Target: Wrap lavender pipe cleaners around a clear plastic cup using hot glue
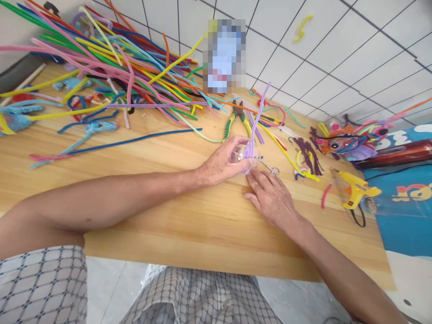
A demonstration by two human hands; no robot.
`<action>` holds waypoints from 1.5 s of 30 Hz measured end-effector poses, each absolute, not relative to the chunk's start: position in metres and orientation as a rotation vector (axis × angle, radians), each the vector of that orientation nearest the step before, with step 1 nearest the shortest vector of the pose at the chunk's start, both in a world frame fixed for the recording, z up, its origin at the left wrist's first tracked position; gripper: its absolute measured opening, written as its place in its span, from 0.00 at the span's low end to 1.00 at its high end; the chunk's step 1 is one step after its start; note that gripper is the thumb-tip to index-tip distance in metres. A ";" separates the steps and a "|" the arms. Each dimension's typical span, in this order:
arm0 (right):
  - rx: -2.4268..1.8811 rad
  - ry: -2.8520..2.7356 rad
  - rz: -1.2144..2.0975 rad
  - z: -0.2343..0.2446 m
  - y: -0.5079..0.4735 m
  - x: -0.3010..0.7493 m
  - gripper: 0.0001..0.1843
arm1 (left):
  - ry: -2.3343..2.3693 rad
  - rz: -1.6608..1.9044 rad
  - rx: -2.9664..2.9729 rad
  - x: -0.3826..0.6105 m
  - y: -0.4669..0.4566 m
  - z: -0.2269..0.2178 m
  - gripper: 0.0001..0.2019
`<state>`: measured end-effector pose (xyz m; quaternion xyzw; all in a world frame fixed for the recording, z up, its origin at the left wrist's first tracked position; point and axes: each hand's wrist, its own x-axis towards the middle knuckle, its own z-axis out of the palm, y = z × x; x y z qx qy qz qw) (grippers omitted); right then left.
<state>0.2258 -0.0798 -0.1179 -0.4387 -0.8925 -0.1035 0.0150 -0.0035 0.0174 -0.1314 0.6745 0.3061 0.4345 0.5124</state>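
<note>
My left hand is closed around a small clear plastic ball. A light purple pipe cleaner lies against the ball, and its long free end sticks up toward the wall. My right hand is just below and right of the ball, palm down. Its fingers are stretched out with the thumb apart, and the fingertips reach the lower edge of the ball; whether they press on it I cannot tell. Beyond the ball are pliers with green and yellow handles. Small scissors lie right of it.
A large heap of colored pipe cleaners fills the back left of the wooden table. A blurred phone-like object stands against the tiled wall. At right are a yellow glue gun, dark purple pieces and a colorful pipe-cleaner figure.
</note>
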 end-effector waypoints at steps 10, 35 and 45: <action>-1.480 -2.626 -0.191 -0.121 -0.079 0.232 0.23 | 0.739 1.025 1.608 -0.006 0.017 -0.131 0.24; -1.499 -2.601 -0.278 -0.122 -0.081 0.237 0.24 | 0.729 1.055 1.586 -0.001 0.018 -0.135 0.25; -1.558 -2.560 -0.310 -0.123 -0.095 0.249 0.24 | 0.706 1.023 1.562 -0.002 0.016 -0.130 0.25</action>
